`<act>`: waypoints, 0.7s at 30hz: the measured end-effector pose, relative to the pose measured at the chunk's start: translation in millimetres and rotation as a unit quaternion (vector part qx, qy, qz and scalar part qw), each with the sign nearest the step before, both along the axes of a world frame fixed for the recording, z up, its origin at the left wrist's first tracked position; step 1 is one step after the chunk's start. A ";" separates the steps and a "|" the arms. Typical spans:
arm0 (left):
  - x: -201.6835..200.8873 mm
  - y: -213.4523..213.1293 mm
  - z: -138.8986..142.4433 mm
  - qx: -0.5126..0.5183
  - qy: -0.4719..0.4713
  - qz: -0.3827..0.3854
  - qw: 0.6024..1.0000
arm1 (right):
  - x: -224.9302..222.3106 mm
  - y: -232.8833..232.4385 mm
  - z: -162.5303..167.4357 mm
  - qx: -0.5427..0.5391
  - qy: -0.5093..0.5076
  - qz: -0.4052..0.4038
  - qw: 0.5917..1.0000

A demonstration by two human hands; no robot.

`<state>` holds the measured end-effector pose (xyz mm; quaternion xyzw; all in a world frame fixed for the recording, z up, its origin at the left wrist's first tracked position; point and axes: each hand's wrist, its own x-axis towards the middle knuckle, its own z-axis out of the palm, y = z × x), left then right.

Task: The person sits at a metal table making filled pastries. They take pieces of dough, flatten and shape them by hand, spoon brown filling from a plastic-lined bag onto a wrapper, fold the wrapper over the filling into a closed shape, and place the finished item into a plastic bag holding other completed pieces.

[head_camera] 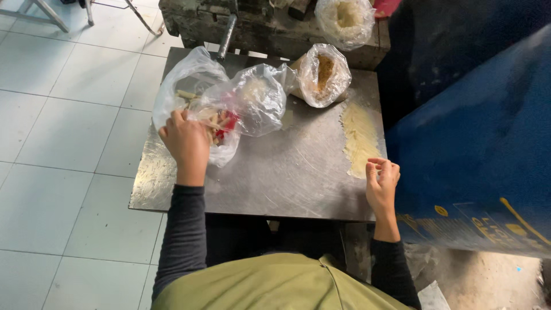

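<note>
— What have you got hold of?

— My left hand (185, 140) is reaching into the mouth of a clear plastic bag (192, 86) at the left of the steel bench (275, 172). The bag holds pale strips and something red. My fingers are curled in among them, but I cannot tell whether they are gripping any.

— And the other hand?

— My right hand (382, 182) rests at the right edge of the bench, fingers loosely curled, holding nothing that I can see. It is touching the near end of a strip of pale yellow shreds (359, 138) spread flat on the metal.

— How many bags in all?

— Four. The one I am in; a second clear bag (259, 97) just beside it, touching it, with something whitish inside; a third bag (322, 73) near the back of the bench, open, with brownish-yellow filling; and a fourth bag (347, 20) behind that, on the grey machine block (270, 28), with pale contents.

— Anything round about?

— A big blue drum (476, 155) close on my right, and white floor tiles (63, 115) on my left.
</note>
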<state>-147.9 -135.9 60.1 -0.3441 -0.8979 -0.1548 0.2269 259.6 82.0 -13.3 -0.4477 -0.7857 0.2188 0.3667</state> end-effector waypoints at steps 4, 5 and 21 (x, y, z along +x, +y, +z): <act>29.8 0.5 8.2 0.033 0.076 -0.015 0.996 | 18.5 -2.7 12.2 0.003 -0.019 0.008 1.000; 50.2 -2.0 5.6 0.008 0.007 -0.070 0.997 | 22.2 -4.6 16.9 -0.011 -0.035 0.015 0.999; 260.1 159.2 -95.4 0.015 -0.223 -0.375 0.900 | 9.2 17.2 18.0 0.042 0.008 -0.016 0.999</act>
